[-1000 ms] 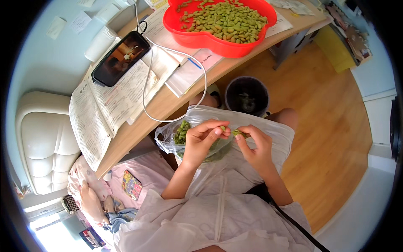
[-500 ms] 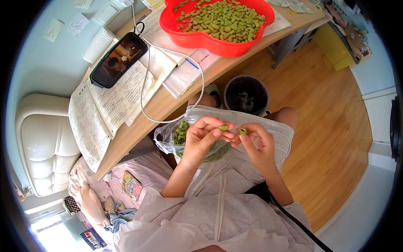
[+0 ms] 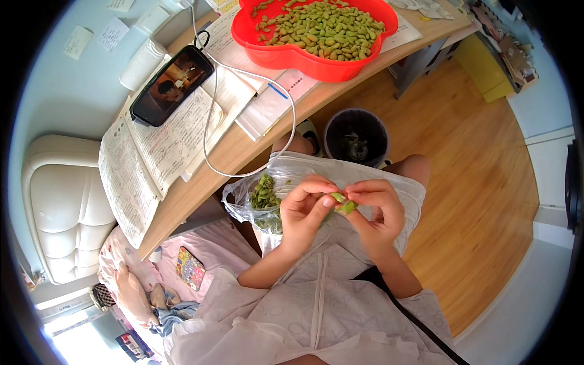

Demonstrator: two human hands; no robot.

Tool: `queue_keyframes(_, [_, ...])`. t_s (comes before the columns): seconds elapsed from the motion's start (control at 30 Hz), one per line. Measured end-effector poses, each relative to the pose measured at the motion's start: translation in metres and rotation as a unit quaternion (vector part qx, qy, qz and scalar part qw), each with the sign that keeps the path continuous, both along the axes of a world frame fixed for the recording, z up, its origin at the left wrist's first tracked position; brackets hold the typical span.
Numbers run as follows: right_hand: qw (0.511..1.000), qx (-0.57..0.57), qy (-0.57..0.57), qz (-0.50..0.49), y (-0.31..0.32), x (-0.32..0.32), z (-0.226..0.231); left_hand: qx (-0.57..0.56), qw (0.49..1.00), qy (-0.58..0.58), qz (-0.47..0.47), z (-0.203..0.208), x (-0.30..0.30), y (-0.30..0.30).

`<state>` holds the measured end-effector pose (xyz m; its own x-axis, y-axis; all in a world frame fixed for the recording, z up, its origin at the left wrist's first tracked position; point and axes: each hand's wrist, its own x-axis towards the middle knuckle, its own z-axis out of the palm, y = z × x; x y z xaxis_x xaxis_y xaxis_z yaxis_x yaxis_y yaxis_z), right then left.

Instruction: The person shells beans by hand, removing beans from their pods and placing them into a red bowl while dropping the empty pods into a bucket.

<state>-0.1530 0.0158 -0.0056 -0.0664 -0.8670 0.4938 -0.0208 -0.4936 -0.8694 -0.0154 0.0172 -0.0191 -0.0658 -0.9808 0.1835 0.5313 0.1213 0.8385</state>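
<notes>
Above my lap, my left hand (image 3: pixel 304 213) pinches a shelled green bean (image 3: pixel 337 197) between thumb and fingertips. My right hand (image 3: pixel 378 214) is closed on a green bean pod (image 3: pixel 348 207), right beside that bean. The fingertips of both hands nearly meet, so part of the pod is hidden. A clear plastic bag (image 3: pixel 238 196) with green pods (image 3: pixel 264 193) rests at my lap, partly behind my left hand. On the desk, a red scalloped basin (image 3: pixel 328 70) holds many shelled green beans (image 3: pixel 331 30).
A dark bin (image 3: pixel 333 139) with scraps in it stands on the wood floor beyond my knees. The desk (image 3: pixel 182 201) bears a phone (image 3: pixel 172 85) on a stand, open notebooks (image 3: pixel 143 161) and a white cable (image 3: pixel 294 121) looping over its edge. A bed (image 3: pixel 222 240) lies to the left.
Both hands have shifted slightly toward me and to the right, and the bean and pod have come together. More of the pods in the bag shows now.
</notes>
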Motion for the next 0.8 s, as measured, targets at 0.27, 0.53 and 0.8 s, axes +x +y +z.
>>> queue_keyframes(0.27, [0.999,0.019,-0.046,-0.003,0.0048,0.0032,0.0005,-0.031,0.999,-0.022,0.024,0.0055,-0.0039,0.0029])
queue_keyframes(0.53, [0.999,-0.008,0.036,0.026,0.0026,-0.0047,0.0024,-0.066,0.995,-0.066,0.043,0.0035,-0.0004,0.0019])
queue_keyframes(0.8, [0.995,-0.076,0.054,-0.042,0.0022,-0.0002,-0.0022,-0.004,0.995,-0.076,0.063,0.0096,-0.0041,0.0064])
